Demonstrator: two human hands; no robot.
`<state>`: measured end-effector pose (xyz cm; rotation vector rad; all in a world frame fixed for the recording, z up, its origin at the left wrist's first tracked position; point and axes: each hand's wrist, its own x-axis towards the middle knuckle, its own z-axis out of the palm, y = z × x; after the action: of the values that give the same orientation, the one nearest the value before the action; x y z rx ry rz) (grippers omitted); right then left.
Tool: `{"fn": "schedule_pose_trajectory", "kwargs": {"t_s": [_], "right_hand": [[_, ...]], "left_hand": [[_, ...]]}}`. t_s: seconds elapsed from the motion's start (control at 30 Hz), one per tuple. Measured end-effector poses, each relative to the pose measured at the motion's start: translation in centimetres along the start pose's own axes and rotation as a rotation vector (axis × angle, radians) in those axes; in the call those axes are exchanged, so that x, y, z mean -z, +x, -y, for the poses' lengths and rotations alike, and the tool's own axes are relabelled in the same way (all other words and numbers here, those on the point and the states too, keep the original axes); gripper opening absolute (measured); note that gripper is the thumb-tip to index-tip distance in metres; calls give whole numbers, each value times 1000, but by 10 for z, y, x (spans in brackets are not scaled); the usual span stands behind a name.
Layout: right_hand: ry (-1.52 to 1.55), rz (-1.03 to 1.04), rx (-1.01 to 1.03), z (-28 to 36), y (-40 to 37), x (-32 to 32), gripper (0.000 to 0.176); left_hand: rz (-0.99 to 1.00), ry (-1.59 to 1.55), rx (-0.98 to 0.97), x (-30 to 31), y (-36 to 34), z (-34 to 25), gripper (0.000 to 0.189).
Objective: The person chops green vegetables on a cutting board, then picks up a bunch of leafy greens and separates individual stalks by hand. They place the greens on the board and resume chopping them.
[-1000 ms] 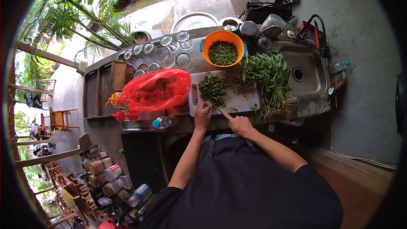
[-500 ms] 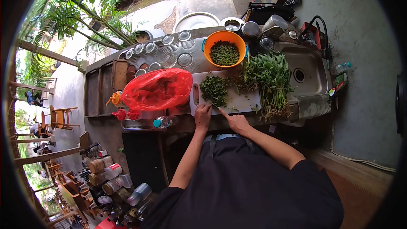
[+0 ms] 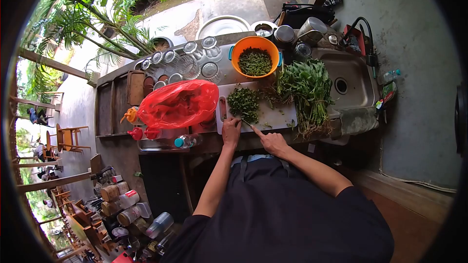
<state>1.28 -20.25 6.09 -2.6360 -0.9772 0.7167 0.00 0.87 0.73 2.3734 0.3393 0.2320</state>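
A white cutting board (image 3: 280, 117) lies on the counter, bearing a pile of chopped leafy greens (image 3: 243, 103). At the board's near edge, my left hand (image 3: 231, 132) is closed, fingertips together beside the pile; what they pinch is too small to make out. My right hand (image 3: 273, 142) is wrapped round a knife, its index finger stretched along the top. Only a thin dark strip of the knife (image 3: 247, 123) shows, pointing toward my left fingertips. To the right, a bunch of uncut greens with roots (image 3: 307, 92) lies across the board's edge.
Behind the board stands an orange colander (image 3: 237, 58) with greens inside. A red plastic bag (image 3: 178, 104) sits to the left, near upturned glasses (image 3: 210, 70) and a small bottle (image 3: 187, 140). A steel sink (image 3: 358, 65) is at the right, with a grey cloth (image 3: 358, 121) on its front edge.
The whole view has shifted slightly left. Both hands stay at the near edge of the board, in nearly the same pose; the pile looks much the same.
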Motion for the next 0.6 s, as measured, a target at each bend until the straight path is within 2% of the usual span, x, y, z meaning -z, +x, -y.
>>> {"fn": "schedule_pose_trajectory", "kwargs": {"t_s": [0.07,0.2,0.27,0.37,0.6], "right_hand": [[11,2,-2,2,2,-1,76],[3,11,-9,3,4,-4,76],[20,18,-6,1,6,-5,77],[28,-7,0,2,6,-7,77],[-17,-70,14,2,18,-21,81]], "left_hand": [[33,-49,72,-1,0,1,14],[42,-66,68,0,-2,2,14],[-35,-2,-94,1,-5,2,14],[-62,46,-167,4,-10,2,17],[-79,14,-154,6,-15,8,17]]}}
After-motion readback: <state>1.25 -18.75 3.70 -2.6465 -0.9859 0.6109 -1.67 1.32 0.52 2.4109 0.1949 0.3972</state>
